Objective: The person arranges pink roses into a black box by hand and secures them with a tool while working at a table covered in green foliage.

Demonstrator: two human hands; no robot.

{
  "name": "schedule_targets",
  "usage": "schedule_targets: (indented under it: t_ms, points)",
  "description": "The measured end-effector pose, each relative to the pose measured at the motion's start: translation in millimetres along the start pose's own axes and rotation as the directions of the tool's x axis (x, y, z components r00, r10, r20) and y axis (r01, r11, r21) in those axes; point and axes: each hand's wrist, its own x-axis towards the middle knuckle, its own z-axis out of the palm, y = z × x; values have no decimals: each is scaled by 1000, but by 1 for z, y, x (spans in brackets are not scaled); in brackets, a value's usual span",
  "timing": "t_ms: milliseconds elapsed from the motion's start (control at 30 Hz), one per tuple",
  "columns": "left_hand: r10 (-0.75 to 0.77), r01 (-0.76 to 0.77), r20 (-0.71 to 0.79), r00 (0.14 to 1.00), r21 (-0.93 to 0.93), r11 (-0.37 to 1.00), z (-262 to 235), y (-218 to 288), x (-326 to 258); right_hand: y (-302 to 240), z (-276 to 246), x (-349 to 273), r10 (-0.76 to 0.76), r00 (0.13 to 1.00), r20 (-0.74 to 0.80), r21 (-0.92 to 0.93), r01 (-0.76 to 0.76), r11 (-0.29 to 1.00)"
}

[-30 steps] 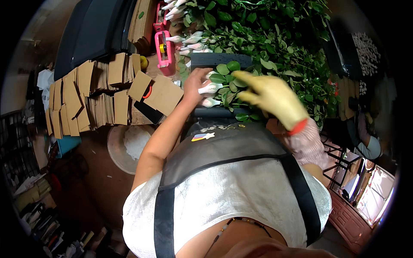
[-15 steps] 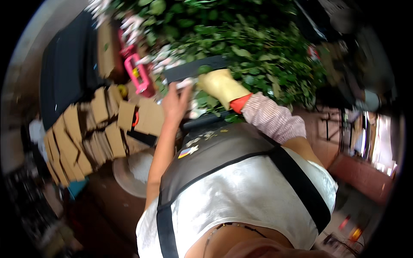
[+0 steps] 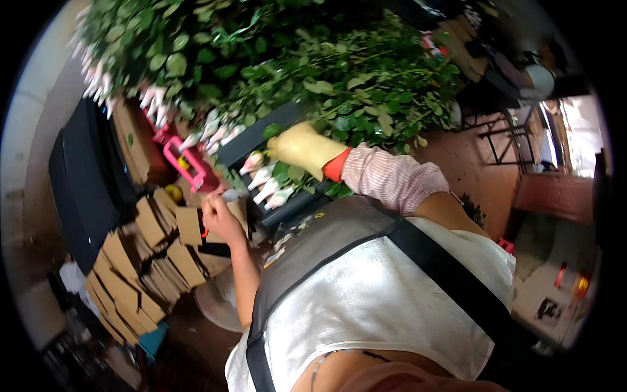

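My left hand (image 3: pixel 222 219), bare, is closed above some cardboard pieces. A small pale thing shows at its fingertips, too blurred to make out. My right hand (image 3: pixel 297 149) wears a yellow glove with a red cuff and is closed at the stem end of a rose (image 3: pixel 252 162) whose bud points left; the grip itself is partly hidden. Below it, several rose buds in white netting sleeves (image 3: pixel 266 189) lie side by side on a dark tray (image 3: pixel 255 134), heads to the left. Leafy rose stems (image 3: pixel 366 85) are heaped just beyond the tray.
A pink plastic holder (image 3: pixel 189 163) stands left of the tray. Folded cardboard pieces (image 3: pixel 124 281) are stacked at the left, near a dark panel (image 3: pixel 88 183). More sleeved buds (image 3: pixel 98 81) hang over the far left edge. Another person (image 3: pixel 539 78) is at the far right.
My left hand has left the buds by the tray and moved down-left over the cardboard. My gloved right hand stays by the tray. The whole view has swung, and more sleeved buds show.
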Motion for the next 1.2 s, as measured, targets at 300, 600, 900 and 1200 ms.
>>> schedule_targets:
  t_ms: [300,600,900,1200]
  points:
    - [-549,570,266,792,-3,821,43,-21,9,1,23,-4,39,995,-95,-18,-40,999]
    - [-514,548,200,834,-189,815,38,-3,-9,5,33,-2,83,976,-202,-24,-90,996]
    - [-429,455,258,866,-48,889,-52,18,22,6,7,-17,-12,982,-186,144,40,989]
    - [-104,-161,576,811,390,907,19,-3,0,-5,24,-12,121,990,-73,-24,-123,992]
